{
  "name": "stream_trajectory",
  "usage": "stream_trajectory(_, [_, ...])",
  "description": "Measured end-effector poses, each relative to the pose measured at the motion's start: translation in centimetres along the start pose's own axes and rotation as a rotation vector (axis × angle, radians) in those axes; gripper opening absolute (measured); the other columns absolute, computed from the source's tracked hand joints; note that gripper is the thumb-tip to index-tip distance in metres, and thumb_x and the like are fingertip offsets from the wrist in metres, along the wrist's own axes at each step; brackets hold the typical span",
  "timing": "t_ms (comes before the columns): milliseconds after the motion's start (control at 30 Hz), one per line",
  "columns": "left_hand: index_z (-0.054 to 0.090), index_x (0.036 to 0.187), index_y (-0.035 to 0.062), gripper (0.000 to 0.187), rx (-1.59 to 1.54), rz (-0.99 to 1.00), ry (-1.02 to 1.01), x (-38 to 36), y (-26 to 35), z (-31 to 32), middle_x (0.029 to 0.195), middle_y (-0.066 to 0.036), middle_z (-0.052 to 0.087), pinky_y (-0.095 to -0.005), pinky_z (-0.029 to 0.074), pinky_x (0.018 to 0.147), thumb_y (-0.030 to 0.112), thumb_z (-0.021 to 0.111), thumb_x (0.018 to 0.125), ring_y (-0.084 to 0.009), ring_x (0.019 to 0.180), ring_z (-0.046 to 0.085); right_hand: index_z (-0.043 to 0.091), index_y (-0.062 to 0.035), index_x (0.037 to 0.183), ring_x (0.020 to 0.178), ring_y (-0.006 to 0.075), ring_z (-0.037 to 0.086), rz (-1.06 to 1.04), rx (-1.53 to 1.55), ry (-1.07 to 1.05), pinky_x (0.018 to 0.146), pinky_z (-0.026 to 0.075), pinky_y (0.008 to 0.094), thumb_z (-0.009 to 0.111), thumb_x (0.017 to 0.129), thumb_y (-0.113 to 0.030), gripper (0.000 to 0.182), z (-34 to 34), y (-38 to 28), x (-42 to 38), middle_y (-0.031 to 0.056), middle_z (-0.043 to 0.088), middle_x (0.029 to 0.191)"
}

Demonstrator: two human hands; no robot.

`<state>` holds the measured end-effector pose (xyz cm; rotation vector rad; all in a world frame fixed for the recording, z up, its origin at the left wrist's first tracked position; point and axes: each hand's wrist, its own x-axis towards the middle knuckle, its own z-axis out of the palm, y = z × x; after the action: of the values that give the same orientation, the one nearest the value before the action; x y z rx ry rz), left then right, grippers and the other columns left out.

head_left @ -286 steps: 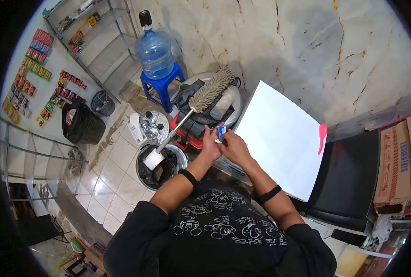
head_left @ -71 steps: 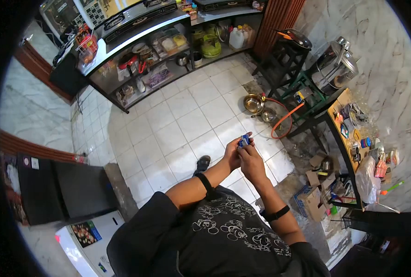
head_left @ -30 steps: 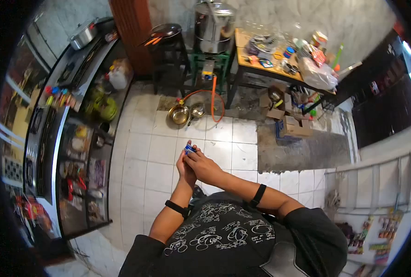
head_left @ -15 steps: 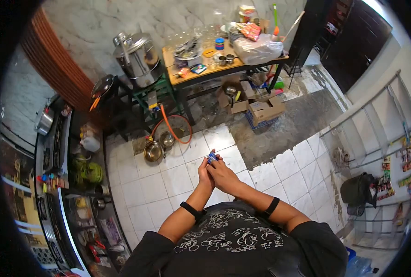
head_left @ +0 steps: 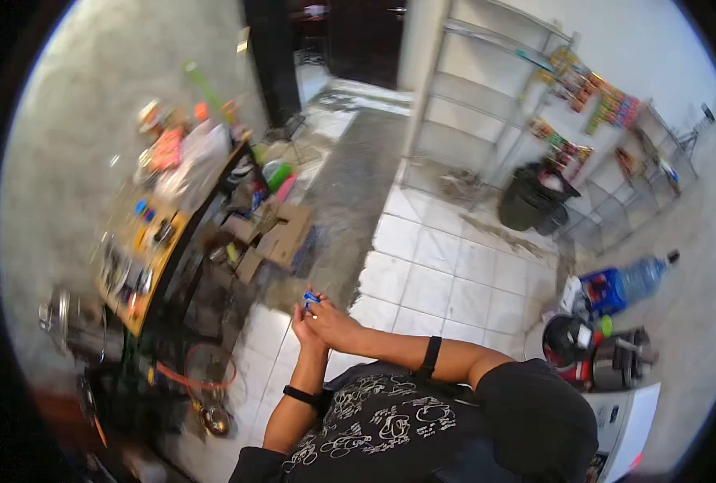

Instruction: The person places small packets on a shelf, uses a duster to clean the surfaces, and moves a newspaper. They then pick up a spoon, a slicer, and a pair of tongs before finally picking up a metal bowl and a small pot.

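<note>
My left hand [head_left: 301, 328] and my right hand [head_left: 335, 330] are pressed together in front of my chest, over the floor. Between their fingers is a small blue object [head_left: 311, 299] with lighter patches, too small and blurred to name. The right hand lies over the left and hides most of its palm. Fingers of both hands are curled closed around the object.
A wooden table [head_left: 173, 229] with clutter and a plastic bag [head_left: 197, 165] stands at left, a cardboard box [head_left: 284, 235] beside it. Metal shelves [head_left: 466, 76], hanging sachets [head_left: 611, 109], a black bin [head_left: 531, 197] and a water bottle [head_left: 641, 278] are at right.
My view and body have turned to the right, so the table has slid left and the shelves, bin and water bottle show more. My hands stay together around the small blue object.
</note>
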<state>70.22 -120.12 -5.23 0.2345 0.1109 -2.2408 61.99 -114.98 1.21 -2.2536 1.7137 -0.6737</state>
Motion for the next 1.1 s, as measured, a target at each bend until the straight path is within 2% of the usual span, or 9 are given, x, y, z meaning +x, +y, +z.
stream_trajectory(100, [0.043,0.127,0.0062,0.052,0.034,-0.192,-0.016,3.6,-4.5,1.9,0.102,-0.014,0.051,-0.0397,0.042,0.085,0.043,0.031,0.093,-0.0256,0.093,0.049,0.060,0.0013,0.096,0.098,0.0339,0.050,0.117,-0.024,0.170,0.092,0.039,0.0401,0.056,0.073,-0.008,0.025,-1.0,4.4,-2.1,0.0165,0.054,0.100])
stream_trajectory(233, [0.042,0.127,0.0025,0.055,0.100,-0.377,-0.025,9.0,-9.3,3.6,0.103,-0.015,0.049,-0.0387,0.041,0.086,0.045,0.032,0.093,-0.0258,0.094,0.047,0.062,-0.0011,0.087,0.099,0.0325,0.050,0.403,-0.005,0.210,0.088,0.040,0.0396,0.056,0.072,-0.010,0.019,-6.4,7.4,-3.0,0.0160,0.056,0.097])
stream_trajectory(367, [0.042,0.127,0.0026,0.057,0.080,-0.596,-0.050,13.0,-15.2,3.9,0.103,-0.016,0.050,-0.0382,0.042,0.086,0.047,0.030,0.093,-0.0262,0.092,0.049,0.062,-0.0017,0.088,0.103,0.0293,0.049,0.593,-0.075,0.286,0.088,0.041,0.0382,0.056,0.072,-0.010,0.018,-8.8,11.2,-5.4,0.0130,0.056,0.099])
stream_trajectory(633, [0.042,0.126,0.0055,0.061,0.159,-0.834,0.008,23.2,-21.8,9.4,0.101,-0.014,0.051,-0.0395,0.043,0.085,0.054,0.032,0.091,-0.0269,0.093,0.050,0.058,0.0000,0.097,0.099,0.0329,0.049,0.791,-0.153,0.334,0.090,0.039,0.0402,0.054,0.074,-0.007,0.024,-16.5,19.2,-3.0,0.0147,0.056,0.102])
stream_trajectory(833, [0.038,0.129,0.0072,0.065,0.166,-0.996,-0.057,29.2,-29.6,11.4,0.102,-0.014,0.052,-0.0395,0.044,0.084,0.059,0.034,0.089,-0.0272,0.095,0.050,0.056,-0.0005,0.105,0.101,0.0329,0.047,0.843,-0.231,0.548,0.090,0.039,0.0396,0.053,0.075,-0.008,0.031,-19.3,26.5,-5.3,0.0141,0.054,0.108])
stream_trajectory(933, [0.042,0.127,0.0076,0.062,0.157,-1.162,-0.041,30.1,-34.1,11.0,0.103,-0.014,0.052,-0.0414,0.043,0.087,0.057,0.034,0.090,-0.0281,0.096,0.051,0.054,-0.0029,0.112,0.107,0.0319,0.047,1.040,-0.226,0.545,0.089,0.042,0.0377,0.054,0.072,-0.005,0.039,-20.8,28.2,-7.6,0.0132,0.056,0.113])
stream_trajectory(1033, [0.042,0.126,0.0071,0.064,0.204,-1.273,0.014,30.6,-39.2,9.8,0.102,-0.014,0.052,-0.0408,0.043,0.087,0.058,0.034,0.089,-0.0277,0.095,0.050,0.055,-0.0038,0.111,0.106,0.0298,0.049,1.127,-0.221,0.655,0.085,0.045,0.0361,0.054,0.073,-0.007,0.038,-21.8,29.9,-11.1,0.0121,0.056,0.111])
stream_trajectory(1067, [0.043,0.125,0.0061,0.065,0.240,-1.296,-0.013,30.7,-40.9,9.0,0.101,-0.014,0.052,-0.0403,0.043,0.087,0.059,0.034,0.089,-0.0276,0.094,0.050,0.057,-0.0026,0.102,0.096,0.0295,0.050,1.098,-0.316,0.720,0.081,0.046,0.0366,0.053,0.075,-0.009,0.029,-22.4,30.3,-12.3,0.0120,0.058,0.100])
stream_trajectory(1100, [0.044,0.125,0.0057,0.065,0.244,-1.332,-0.025,30.4,-42.6,9.1,0.101,-0.014,0.052,-0.0399,0.043,0.087,0.059,0.034,0.089,-0.0274,0.094,0.050,0.057,-0.0026,0.102,0.096,0.0295,0.050,1.102,-0.326,0.733,0.081,0.046,0.0366,0.053,0.075,-0.009,0.029,-22.9,30.8,-13.4,0.0120,0.058,0.100])
